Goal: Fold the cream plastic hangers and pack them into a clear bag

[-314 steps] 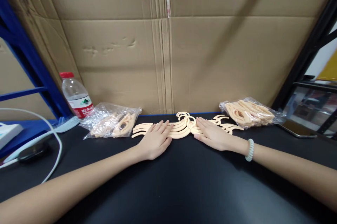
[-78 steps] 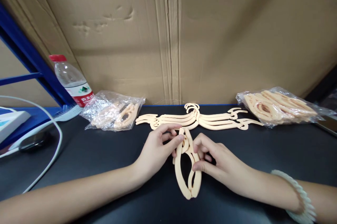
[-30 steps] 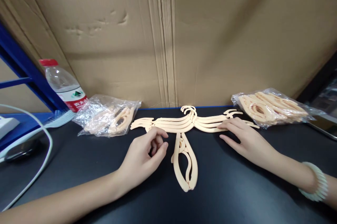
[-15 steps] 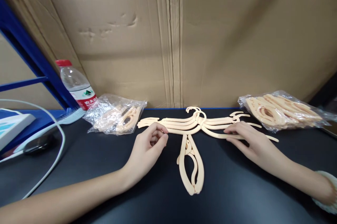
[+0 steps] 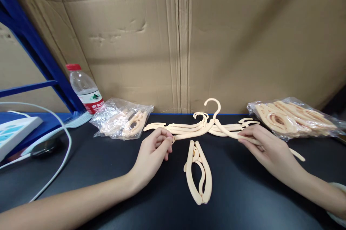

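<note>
An unfolded cream clothes hanger [image 5: 195, 134] is tilted up in front of a pile of similar hangers, its hook raised above them. My left hand [image 5: 156, 150] pinches the end of its left arm. With fingers closed, my right hand [image 5: 266, 145] grips its right arm, whose tip sticks out beyond the hand. Behind it, the unfolded hangers [image 5: 186, 127] lie close together on the black table [image 5: 232, 194], partly hidden by the held one. A folded hanger [image 5: 207, 176] lies flat on the table between my forearms.
Clear plastic bags of folded hangers lie at the back left [image 5: 121, 118] and back right [image 5: 294, 118]. A red-capped water bottle [image 5: 83, 85] stands at the left, near a white cable [image 5: 69, 147] and a dark device [image 5: 45, 147]. A cardboard wall [image 5: 140, 49] closes off the back.
The front hanger has been tilted up off the pile, and its hook now stands higher. Both hands stay on its arms. The view has shifted slightly.
</note>
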A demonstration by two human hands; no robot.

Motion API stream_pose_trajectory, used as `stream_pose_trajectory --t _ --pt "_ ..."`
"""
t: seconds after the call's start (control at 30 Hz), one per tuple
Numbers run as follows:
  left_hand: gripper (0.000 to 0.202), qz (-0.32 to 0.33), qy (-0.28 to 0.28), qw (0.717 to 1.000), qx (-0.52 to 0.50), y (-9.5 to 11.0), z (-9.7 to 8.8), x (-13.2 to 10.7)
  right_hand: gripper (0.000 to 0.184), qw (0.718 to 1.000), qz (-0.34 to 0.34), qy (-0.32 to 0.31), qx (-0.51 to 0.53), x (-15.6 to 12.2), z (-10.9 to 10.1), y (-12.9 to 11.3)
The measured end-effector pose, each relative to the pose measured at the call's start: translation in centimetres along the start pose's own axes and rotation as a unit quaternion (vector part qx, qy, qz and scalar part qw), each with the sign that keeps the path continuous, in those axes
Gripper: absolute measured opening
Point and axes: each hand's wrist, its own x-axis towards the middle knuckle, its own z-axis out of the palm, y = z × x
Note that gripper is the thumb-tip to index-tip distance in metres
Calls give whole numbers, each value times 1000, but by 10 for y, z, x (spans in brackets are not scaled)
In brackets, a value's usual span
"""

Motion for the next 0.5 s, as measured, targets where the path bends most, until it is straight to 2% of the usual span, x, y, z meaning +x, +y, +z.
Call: stream_pose_trajectory --t 0.23,0.37,0.5 --pt "22 -6 -15 1000 -11 2 1 -2 5 990 20 133 -32 3 -5 -2" --pt "41 2 -7 999 -48 4 3 -4 6 990 -15 135 -39 2 -6 -6" --pt "50 5 -6 997 -79 5 4 -4 10 991 -57 119 -33 -1 -5 -13"
